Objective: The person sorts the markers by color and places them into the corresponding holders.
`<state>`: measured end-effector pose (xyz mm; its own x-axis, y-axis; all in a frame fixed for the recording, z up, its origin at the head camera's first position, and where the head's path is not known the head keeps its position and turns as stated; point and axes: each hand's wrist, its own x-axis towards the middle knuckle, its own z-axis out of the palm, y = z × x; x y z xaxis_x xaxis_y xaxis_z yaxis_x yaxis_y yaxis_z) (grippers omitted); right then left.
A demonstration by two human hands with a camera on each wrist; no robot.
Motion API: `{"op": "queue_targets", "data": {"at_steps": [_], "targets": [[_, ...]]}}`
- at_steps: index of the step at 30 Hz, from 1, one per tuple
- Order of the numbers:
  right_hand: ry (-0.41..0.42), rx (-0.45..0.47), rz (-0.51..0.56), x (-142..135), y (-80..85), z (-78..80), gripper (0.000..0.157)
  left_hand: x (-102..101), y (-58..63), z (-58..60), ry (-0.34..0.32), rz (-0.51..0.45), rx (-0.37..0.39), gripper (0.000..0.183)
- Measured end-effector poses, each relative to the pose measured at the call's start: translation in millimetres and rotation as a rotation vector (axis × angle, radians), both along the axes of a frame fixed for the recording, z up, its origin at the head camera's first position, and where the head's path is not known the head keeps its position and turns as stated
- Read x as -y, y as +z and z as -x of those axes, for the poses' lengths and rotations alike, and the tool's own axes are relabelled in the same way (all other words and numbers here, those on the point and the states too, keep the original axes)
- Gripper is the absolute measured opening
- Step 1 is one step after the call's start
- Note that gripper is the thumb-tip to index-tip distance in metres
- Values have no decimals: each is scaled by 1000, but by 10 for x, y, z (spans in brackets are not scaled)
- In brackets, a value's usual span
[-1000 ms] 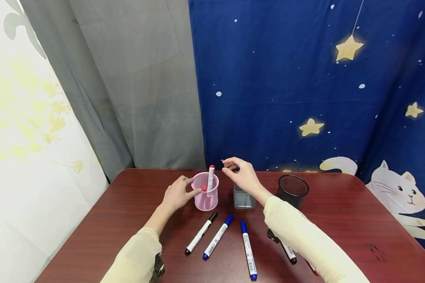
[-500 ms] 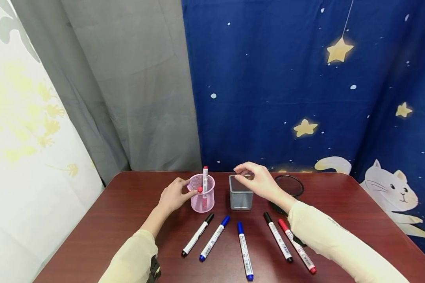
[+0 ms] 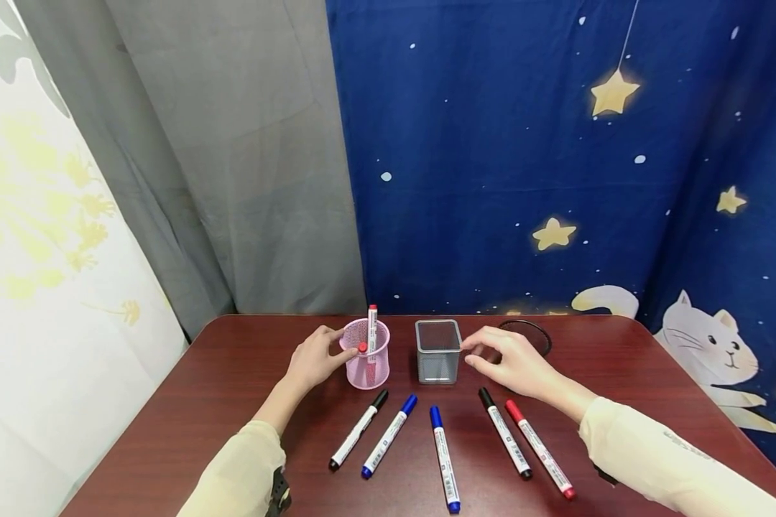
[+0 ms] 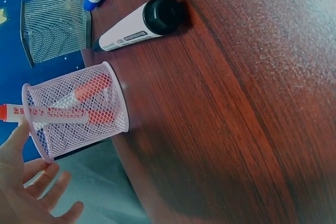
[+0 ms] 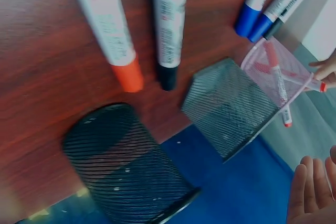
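Observation:
My left hand (image 3: 313, 359) holds the pink round mesh pen cup (image 3: 366, 373) by its rim, thumb at the near side and fingers at the far left. Two red-capped whiteboard markers (image 3: 372, 327) stand in that cup, one leaning toward the thumb. My right hand (image 3: 514, 362), fingers loosely bent around nothing, hovers just right of the grey square mesh pen cup (image 3: 438, 368). Behind it the black round mesh pen cup (image 5: 126, 166) is mostly hidden in the head view. The right wrist view shows both of these cups with no markers in them.
On the table (image 3: 233, 402) in front lie a black marker (image 3: 358, 431), two blue markers (image 3: 390, 436), another black marker (image 3: 505, 434) and a red marker (image 3: 540, 451). Curtains (image 3: 465, 143) hang behind the table's far edge.
The right hand has moved right, from beside the pink cup past the grey cup, uncovering the markers on the right. The left hand stays at the pink cup; the view has shifted slightly.

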<state>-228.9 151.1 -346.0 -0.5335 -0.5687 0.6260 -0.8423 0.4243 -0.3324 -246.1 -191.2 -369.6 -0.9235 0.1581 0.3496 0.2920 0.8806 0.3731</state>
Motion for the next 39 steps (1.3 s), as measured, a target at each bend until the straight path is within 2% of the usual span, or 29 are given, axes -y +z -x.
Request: {"op": "queue_targets", "data": {"at_steps": [3, 8, 11, 19, 25, 30, 39], "targets": [[-7, -28, -45, -118, -58, -72, 23, -3, -3, -1, -1, -1, 2, 54], [-41, -126, -146, -297, -134, -190, 24, 0, -5, -4, 1, 0, 3, 55], [-33, -189, -196, -380, -161, -251, 24, 4, -3, -7, -1, -2, -1, 55], [56, -308, -282, -612, -314, -353, 23, 11, -9, 2, -6, -3, 3, 55], [142, -401, -319, -759, -493, -360, 10, 11, -16, 2, -8, -4, 9, 55], [169, -477, -430, -852, -635, -355, 33, 7, -12, 2, -6, -3, 7, 55], [164, -527, -556, -955, -847, -366, 44, 11, -23, 13, -9, -5, 0, 55]]}}
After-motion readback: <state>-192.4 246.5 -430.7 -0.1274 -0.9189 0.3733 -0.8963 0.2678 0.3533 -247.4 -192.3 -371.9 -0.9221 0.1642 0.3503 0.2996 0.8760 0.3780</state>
